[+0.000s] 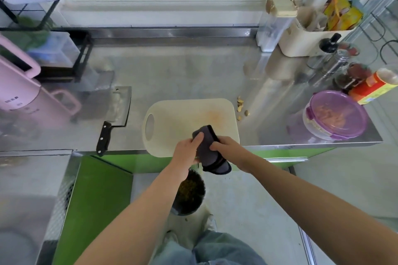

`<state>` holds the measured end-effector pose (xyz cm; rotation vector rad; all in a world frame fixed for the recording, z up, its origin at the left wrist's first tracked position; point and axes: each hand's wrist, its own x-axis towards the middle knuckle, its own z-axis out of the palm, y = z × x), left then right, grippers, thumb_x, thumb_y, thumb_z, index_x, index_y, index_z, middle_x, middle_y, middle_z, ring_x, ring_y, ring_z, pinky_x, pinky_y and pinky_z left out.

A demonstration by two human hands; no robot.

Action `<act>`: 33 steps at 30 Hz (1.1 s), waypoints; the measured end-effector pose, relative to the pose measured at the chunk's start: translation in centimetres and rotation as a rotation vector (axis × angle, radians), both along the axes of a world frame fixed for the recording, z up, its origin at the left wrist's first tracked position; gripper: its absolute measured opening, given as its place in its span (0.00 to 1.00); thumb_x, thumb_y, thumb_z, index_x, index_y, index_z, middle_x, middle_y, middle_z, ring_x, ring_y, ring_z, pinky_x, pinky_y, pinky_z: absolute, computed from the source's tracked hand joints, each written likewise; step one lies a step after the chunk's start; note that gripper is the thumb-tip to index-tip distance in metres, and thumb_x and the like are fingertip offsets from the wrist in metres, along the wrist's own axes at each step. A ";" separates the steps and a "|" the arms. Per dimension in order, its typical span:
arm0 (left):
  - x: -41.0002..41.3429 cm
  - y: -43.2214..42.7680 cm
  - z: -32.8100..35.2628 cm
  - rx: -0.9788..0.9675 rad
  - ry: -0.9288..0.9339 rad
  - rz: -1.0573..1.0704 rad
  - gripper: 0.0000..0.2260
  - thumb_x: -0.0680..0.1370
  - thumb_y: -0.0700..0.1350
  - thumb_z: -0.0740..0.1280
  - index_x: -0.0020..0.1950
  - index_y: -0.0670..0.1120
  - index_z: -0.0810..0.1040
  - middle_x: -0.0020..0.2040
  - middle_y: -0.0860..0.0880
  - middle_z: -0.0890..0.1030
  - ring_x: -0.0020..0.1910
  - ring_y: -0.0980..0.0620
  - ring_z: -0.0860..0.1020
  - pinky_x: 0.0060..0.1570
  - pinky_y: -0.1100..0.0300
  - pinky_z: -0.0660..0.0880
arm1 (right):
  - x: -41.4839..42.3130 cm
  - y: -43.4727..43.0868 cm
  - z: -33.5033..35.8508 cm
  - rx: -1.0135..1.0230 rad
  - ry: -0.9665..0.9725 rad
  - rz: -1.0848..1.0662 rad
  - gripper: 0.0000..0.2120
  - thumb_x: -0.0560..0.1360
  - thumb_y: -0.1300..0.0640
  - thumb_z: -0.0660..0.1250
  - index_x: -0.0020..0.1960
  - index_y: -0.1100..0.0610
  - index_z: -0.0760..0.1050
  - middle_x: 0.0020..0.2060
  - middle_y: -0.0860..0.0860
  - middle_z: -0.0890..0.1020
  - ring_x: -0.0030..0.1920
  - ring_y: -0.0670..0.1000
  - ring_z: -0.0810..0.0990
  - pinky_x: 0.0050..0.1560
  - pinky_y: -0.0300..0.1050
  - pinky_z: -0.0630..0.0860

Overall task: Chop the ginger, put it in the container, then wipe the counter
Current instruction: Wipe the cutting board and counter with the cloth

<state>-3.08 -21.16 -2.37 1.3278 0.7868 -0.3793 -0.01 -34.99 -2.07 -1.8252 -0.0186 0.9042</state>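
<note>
- My left hand and right hand curl their fingers round the grey cloth, over the cutting board near edge.
- Just right of the board lie ginger scraps; the container sits farther right.
- A wide wipe could flick scraps off the bench, or snag the cleaver left of the board.

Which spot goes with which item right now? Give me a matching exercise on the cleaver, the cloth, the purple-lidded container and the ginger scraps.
Things:
1. cleaver
2. cloth
3. purple-lidded container
4. ginger scraps

Places:
A. right end of the counter, lid on
B. gripped by left hand and right hand
C. on the counter, left of the cutting board
D. on the counter, by the board's right edge

Pairs: 1-C, 2-B, 3-A, 4-D
</note>
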 end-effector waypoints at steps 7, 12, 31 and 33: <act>1.9 -1.0 -0.6 -0.073 -0.104 0.033 0.11 0.81 0.47 0.63 0.56 0.40 0.78 0.50 0.39 0.82 0.46 0.42 0.82 0.43 0.51 0.81 | 2.1 -1.5 -1.7 0.136 0.026 -0.090 0.26 0.79 0.56 0.63 0.71 0.44 0.55 0.62 0.53 0.71 0.59 0.54 0.76 0.54 0.47 0.79; 2.5 3.0 -2.6 0.924 -0.176 -0.391 0.14 0.79 0.53 0.62 0.55 0.45 0.79 0.57 0.43 0.77 0.60 0.44 0.72 0.56 0.53 0.69 | 5.8 -1.2 -1.9 -0.066 -0.233 -0.205 0.13 0.79 0.65 0.58 0.61 0.53 0.66 0.52 0.53 0.74 0.50 0.54 0.75 0.42 0.42 0.72; 2.4 10.4 -6.0 1.331 -0.108 -0.933 0.35 0.75 0.64 0.62 0.77 0.57 0.52 0.79 0.48 0.51 0.74 0.43 0.56 0.70 0.50 0.58 | 5.1 3.7 -8.4 -0.270 -0.739 0.154 0.23 0.69 0.70 0.60 0.61 0.59 0.77 0.57 0.58 0.75 0.54 0.58 0.72 0.57 0.49 0.69; 2.5 10.5 -5.9 1.327 -0.120 -0.945 0.35 0.75 0.65 0.62 0.77 0.56 0.53 0.79 0.47 0.51 0.74 0.43 0.56 0.69 0.49 0.59 | 3.4 3.7 -8.0 -0.206 -0.721 0.263 0.22 0.68 0.68 0.58 0.60 0.58 0.78 0.56 0.56 0.75 0.53 0.55 0.71 0.55 0.46 0.68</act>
